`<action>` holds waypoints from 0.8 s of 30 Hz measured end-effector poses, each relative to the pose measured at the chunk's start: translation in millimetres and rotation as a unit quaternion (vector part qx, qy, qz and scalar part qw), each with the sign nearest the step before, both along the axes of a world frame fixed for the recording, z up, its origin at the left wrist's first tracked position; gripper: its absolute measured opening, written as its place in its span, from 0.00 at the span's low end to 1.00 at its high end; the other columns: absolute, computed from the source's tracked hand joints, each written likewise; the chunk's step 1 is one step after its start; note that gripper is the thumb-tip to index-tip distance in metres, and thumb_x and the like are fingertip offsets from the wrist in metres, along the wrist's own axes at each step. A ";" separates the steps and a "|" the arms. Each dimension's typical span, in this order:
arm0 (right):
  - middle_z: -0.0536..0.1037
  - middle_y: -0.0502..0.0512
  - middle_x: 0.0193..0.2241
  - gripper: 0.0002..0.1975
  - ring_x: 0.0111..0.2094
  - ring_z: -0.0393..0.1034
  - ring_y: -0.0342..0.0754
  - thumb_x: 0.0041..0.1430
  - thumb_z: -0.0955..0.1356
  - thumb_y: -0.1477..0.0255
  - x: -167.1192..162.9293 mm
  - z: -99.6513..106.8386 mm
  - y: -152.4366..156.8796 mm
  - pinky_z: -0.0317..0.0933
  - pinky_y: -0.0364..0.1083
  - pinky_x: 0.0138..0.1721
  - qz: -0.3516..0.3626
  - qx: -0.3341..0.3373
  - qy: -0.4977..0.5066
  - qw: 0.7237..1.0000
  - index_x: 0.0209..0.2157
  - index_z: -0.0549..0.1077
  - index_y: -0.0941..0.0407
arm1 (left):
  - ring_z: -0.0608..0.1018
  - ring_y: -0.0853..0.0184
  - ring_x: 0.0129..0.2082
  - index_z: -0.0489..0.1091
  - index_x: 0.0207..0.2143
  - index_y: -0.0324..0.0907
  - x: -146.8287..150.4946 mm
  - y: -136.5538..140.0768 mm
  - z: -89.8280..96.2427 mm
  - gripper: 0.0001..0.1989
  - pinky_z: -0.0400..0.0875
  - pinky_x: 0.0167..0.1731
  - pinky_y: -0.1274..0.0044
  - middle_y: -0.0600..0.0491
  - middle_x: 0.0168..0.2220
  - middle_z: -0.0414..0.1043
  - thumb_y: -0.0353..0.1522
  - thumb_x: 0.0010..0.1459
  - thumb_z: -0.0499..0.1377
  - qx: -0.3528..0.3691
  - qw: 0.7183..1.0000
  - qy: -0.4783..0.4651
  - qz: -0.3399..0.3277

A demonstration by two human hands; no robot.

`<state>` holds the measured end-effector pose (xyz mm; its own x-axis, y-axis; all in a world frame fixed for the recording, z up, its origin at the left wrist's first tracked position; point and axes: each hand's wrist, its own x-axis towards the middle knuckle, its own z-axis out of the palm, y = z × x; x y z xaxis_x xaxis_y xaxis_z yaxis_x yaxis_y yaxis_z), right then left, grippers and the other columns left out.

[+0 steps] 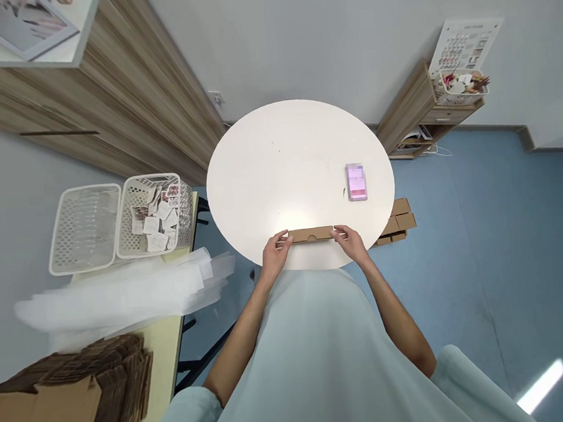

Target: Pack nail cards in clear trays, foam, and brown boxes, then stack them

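A narrow brown cardboard box (308,235) lies across the near part of the white oval table (277,165), with a small half-round notch along its near edge. My left hand (275,252) grips its left end, thumb at the near side and fingers behind. At the opposite end my right hand (350,242) holds the box in the same way. The undersides of the fingers behind the box are partly hidden. Farther back on the right of the table lies a phone (356,182) with a blurred pink screen.
Left of me, a side table (165,372) carries white plastic baskets (131,247), white wrapping sheets (131,293) and stacked flat cardboard (124,382). Small cardboard boxes (400,216) sit low beyond the table's right edge. A wooden cabinet (411,111) stands by the wall.
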<state>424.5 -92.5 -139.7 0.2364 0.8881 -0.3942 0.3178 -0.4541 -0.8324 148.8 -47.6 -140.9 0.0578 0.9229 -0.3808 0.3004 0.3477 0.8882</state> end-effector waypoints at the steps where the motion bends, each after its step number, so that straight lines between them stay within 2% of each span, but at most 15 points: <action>1: 0.83 0.59 0.48 0.27 0.42 0.79 0.53 0.62 0.70 0.48 0.3 1.1 0.3 0.71 0.53 0.49 0.000 0.002 -0.002 1.000 0.53 0.78 0.53 | 0.80 0.61 0.43 0.78 0.55 0.46 -0.6 -0.2 -1.1 0.26 0.77 0.48 0.68 0.46 0.48 0.78 0.51 0.62 0.63 0.002 1.000 -0.001 0.002; 9: 0.84 0.59 0.46 0.27 0.40 0.78 0.53 0.63 0.69 0.46 -2.4 -0.3 -0.5 0.71 0.53 0.46 -0.004 -0.008 -0.022 1.000 0.50 0.80 0.54 | 0.80 0.61 0.42 0.77 0.56 0.46 -5.0 1.7 -15.0 0.26 0.77 0.47 0.68 0.46 0.50 0.78 0.49 0.62 0.64 -0.010 1.000 0.017 -0.014; 16: 0.81 0.59 0.49 0.31 0.40 0.74 0.51 0.64 0.69 0.47 -6.4 4.3 -5.8 0.72 0.52 0.44 0.007 0.016 0.003 1.000 0.60 0.76 0.52 | 0.79 0.62 0.46 0.75 0.60 0.47 2.2 -5.5 -2.0 0.25 0.77 0.47 0.70 0.45 0.57 0.75 0.48 0.65 0.62 0.012 1.000 0.004 -0.012; 19: 0.79 0.59 0.49 0.29 0.42 0.73 0.51 0.66 0.68 0.48 -5.9 2.6 -5.3 0.71 0.51 0.44 0.019 0.026 0.027 0.999 0.60 0.76 0.50 | 0.79 0.62 0.47 0.74 0.60 0.48 4.7 -10.1 2.3 0.24 0.76 0.48 0.70 0.46 0.58 0.75 0.47 0.66 0.62 0.008 1.000 0.011 -0.017; 24: 0.77 0.59 0.47 0.28 0.44 0.74 0.53 0.68 0.66 0.49 -7.2 -5.1 -2.7 0.70 0.49 0.41 0.025 0.036 0.030 0.999 0.60 0.76 0.50 | 0.79 0.61 0.49 0.74 0.58 0.46 7.8 -12.0 -1.2 0.23 0.75 0.48 0.70 0.45 0.56 0.75 0.47 0.66 0.61 0.023 0.999 0.024 -0.003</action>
<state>417.3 -95.2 -144.8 0.1694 0.9247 -0.3410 0.2879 -0.3773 -0.8802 156.6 -59.6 -142.1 0.0458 0.9389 -0.3411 0.3440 0.3057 0.8878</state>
